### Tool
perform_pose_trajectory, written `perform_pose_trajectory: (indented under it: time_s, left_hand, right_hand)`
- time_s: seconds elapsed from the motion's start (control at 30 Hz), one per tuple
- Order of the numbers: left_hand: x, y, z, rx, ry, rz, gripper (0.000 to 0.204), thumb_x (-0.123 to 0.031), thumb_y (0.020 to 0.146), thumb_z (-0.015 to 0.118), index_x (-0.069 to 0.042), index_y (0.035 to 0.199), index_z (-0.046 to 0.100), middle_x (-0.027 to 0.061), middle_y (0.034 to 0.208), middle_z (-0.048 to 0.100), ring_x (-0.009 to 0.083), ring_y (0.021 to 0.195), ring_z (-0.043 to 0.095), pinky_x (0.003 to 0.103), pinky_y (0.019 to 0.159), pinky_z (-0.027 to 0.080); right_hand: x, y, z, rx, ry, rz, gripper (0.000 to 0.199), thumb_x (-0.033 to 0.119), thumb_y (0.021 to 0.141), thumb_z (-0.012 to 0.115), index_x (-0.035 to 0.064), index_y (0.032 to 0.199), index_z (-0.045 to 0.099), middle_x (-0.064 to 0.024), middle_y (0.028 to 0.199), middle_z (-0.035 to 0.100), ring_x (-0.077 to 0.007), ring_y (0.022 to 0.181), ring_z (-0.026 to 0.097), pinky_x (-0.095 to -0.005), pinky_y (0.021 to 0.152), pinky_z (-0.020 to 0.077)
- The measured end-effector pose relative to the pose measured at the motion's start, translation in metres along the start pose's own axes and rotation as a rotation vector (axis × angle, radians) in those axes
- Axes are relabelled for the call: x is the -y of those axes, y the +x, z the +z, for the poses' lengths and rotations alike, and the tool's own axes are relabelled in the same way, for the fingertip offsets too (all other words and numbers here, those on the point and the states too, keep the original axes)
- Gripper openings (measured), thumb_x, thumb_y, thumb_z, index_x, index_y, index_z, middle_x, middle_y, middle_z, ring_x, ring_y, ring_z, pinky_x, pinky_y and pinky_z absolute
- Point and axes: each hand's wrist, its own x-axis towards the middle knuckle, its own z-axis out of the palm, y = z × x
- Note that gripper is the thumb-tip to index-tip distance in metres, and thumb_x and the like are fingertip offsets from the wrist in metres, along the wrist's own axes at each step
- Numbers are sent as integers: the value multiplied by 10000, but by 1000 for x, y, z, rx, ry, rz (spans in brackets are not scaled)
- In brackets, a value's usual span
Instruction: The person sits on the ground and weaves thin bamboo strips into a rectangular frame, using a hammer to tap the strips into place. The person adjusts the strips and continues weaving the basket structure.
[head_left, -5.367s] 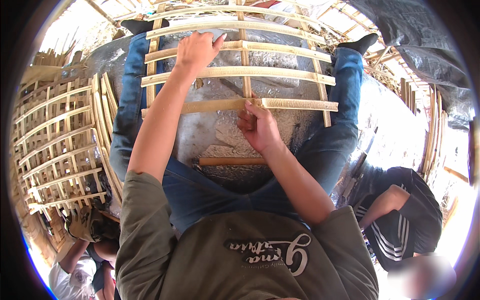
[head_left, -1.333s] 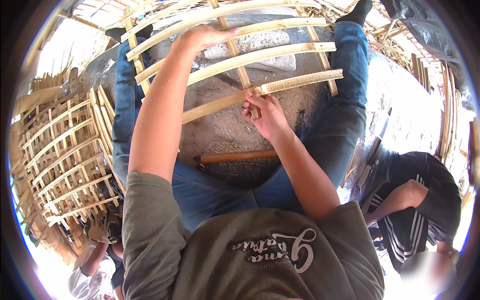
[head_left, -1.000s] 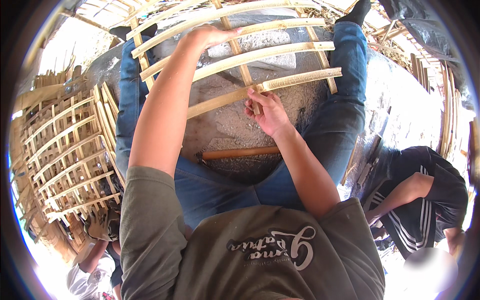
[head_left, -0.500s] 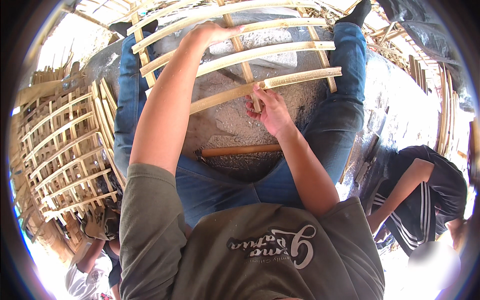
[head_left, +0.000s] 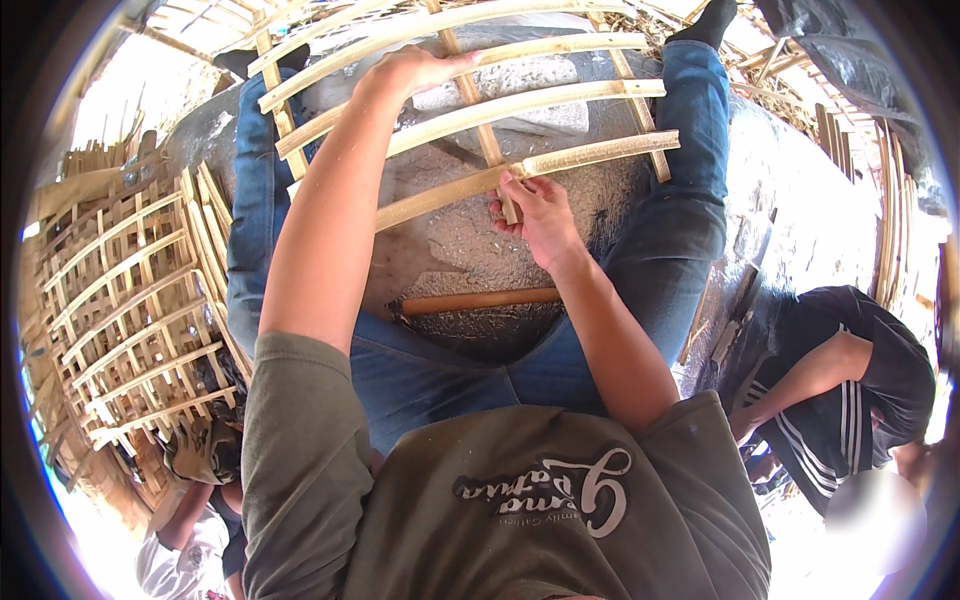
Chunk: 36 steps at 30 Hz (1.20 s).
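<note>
Frame: a pale split-bamboo lattice frame [head_left: 560, 100] lies across the seated person's blue-jeaned legs [head_left: 690, 200], at twelve o'clock from the body.
Long axis: its four long slats run from nine toward three o'clock, rising to the right; three short uprights cross them.
Left hand: the left hand [head_left: 415, 70] reaches far out, palm down, fingers curled over an upper slat, gripping it.
Right hand: the right hand [head_left: 535, 215] is the nearer one; its fingertips pinch at the joint where the lowest slat [head_left: 600, 155] meets the middle upright.
Beside: a brown wooden stick [head_left: 480, 300] lies on the ground between the thighs, at six o'clock from the right hand, apart from it.
Stack: finished bamboo lattices [head_left: 130, 300] lean at nine o'clock.
</note>
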Motion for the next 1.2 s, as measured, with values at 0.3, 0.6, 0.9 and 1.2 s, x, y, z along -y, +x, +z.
perform_pose_trajectory:
  time_s: [0.3,0.6,0.9,1.2]
  left_hand:
    - [6,2,4,-84,35,7,1294,-995,598,536,136,1219,638,381,1179,629,439,1177,622,516,944,516]
    - [13,-7,11,-337,102,33,1102,-984,664,480,83,813,712,223,767,696,292,823,722,453,730,566]
    - [8,-18,-3,-342,38,-23,954,-925,793,399,-19,612,639,144,656,663,259,731,706,419,683,556]
    - [22,-21,-1,-418,-44,-61,955,-855,843,424,38,1053,687,215,974,732,338,1025,708,457,907,537]
  right_hand:
    - [-6,6,0,12,10,-50,245,240,992,663,21,1098,635,-74,952,679,-149,821,650,-327,665,575]
    - [-8,11,2,-1,-4,-126,202,191,995,650,-5,1036,628,-66,872,654,-134,777,624,-317,626,569]
    - [7,19,-10,32,-7,-116,172,199,980,672,39,1032,635,-41,846,654,-115,732,612,-312,637,530]
    - [33,38,-20,16,-170,-112,240,220,960,700,8,1062,652,-51,904,675,-130,765,633,-323,668,557]
